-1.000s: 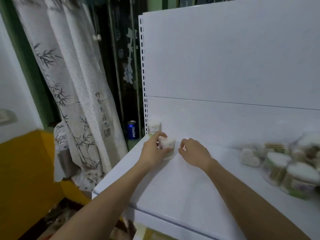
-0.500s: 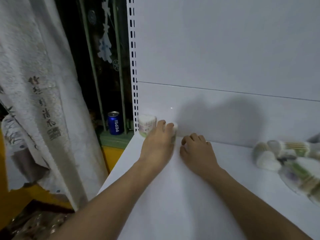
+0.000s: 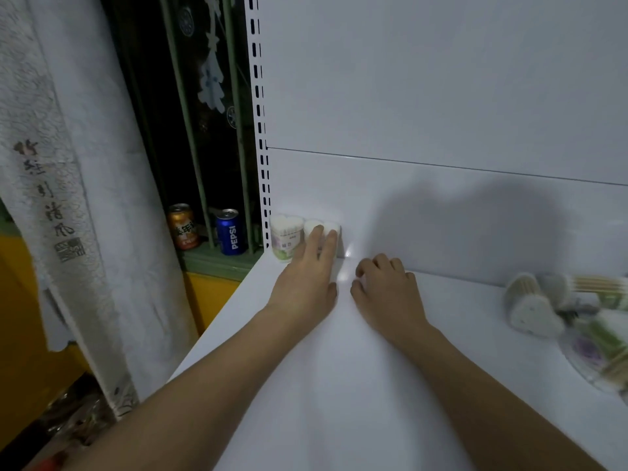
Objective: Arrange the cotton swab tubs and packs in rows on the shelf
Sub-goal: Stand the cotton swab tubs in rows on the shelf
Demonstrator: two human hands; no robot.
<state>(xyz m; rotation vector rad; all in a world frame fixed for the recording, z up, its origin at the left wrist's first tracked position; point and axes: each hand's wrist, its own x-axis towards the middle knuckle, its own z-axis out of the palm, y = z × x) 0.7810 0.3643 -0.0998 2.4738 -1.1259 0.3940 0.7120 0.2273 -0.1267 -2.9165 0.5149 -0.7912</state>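
Pushed second tub (image 3: 323, 229) beside first tub (image 3: 286, 237); left hand (image 3: 306, 277) fingers straight on it, right hand (image 3: 387, 287) curled, empty, on shelf (image 3: 339, 385).

The shelf (image 3: 356, 385) and its back panel (image 3: 441, 96) are plain white, the upright strip (image 3: 260, 130) white with a column of dark slots. The corner tub (image 3: 286, 237) shows white swab tips on top and a label in pale purple and green. The heap of tubs and packs (image 3: 571, 307) mixes white tips, tan sticks, green and purple print. The curtain (image 3: 68, 198) is white lace with black characters and a black seal. One can (image 3: 231, 231) is blue with white lettering, the other can (image 3: 182, 226) orange-gold. The wall (image 3: 20, 317) below is yellow, the ledge (image 3: 217, 263) green.
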